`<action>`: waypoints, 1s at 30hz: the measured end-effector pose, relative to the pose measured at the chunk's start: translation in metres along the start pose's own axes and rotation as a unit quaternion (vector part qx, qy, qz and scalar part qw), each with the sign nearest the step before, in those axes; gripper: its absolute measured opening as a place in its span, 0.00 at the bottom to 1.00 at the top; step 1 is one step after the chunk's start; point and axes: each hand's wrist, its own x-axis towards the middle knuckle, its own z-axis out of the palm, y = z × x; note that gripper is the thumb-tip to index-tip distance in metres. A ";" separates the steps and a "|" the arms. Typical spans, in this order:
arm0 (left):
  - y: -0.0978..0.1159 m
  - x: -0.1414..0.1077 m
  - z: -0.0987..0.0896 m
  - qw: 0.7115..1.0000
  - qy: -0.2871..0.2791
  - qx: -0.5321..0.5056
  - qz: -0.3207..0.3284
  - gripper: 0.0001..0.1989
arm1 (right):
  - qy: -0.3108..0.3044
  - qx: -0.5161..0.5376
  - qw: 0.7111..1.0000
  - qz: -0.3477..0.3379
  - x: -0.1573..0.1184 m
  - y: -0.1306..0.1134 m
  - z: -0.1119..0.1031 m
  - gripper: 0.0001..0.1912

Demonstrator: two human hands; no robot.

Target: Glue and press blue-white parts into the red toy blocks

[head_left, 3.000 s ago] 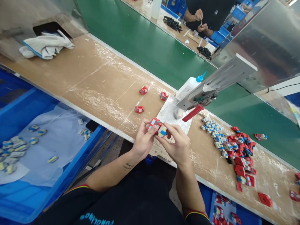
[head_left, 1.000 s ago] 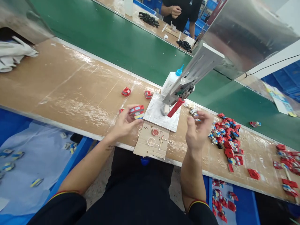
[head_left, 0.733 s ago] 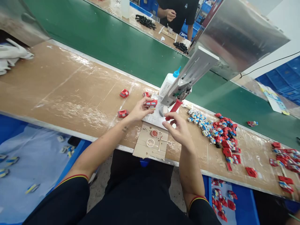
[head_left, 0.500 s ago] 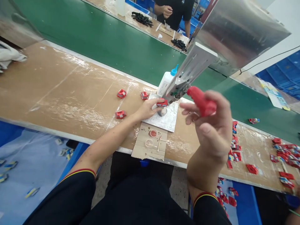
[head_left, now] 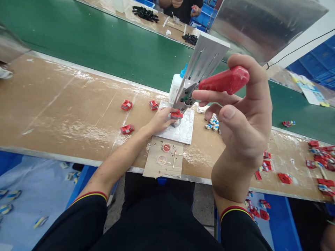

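Observation:
Under the metal press, my left hand pinches a small red toy part above the pale base plate. My right hand is raised at the right, its index finger hooked round the red lever handle of the press. The thumb and other fingers of that hand stand partly apart. Below the plate, a piece of cardboard carries two small cups, one with red paint, and cotton swabs.
Several red parts lie left of the press. A white bottle stands behind it. Blue-white pieces and red toy cars lie right. A green belt runs behind; a person's hand is across it.
My right hand and the red handle have moved up, and the handle now lies closer to level. My left hand stays at the press with the red part. The view has shifted slightly.

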 end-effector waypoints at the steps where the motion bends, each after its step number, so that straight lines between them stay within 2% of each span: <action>1: 0.000 0.002 0.001 1.000 -0.001 0.003 0.004 0.18 | 0.001 -0.001 1.000 0.007 0.001 -0.001 -0.001 0.29; 5: 0.001 0.005 0.003 1.000 -0.003 -0.011 0.015 0.17 | 0.006 -0.010 0.999 0.037 0.000 -0.002 -0.002 0.30; 13: -0.001 0.004 0.004 0.998 0.017 -0.050 0.017 0.17 | -0.003 -0.018 0.999 0.041 -0.019 0.006 -0.001 0.31; 16: 0.000 0.006 0.006 0.998 0.009 -0.059 0.025 0.16 | -0.003 -0.030 0.999 0.044 -0.019 0.004 -0.001 0.30; 24: 0.008 0.002 0.009 0.996 -0.012 -0.091 0.007 0.12 | -0.006 -0.064 0.998 0.020 -0.022 0.011 -0.002 0.30; 30: 0.008 -0.001 0.012 0.995 0.001 -0.094 0.014 0.11 | -0.021 -0.078 0.997 0.002 -0.028 0.017 0.001 0.28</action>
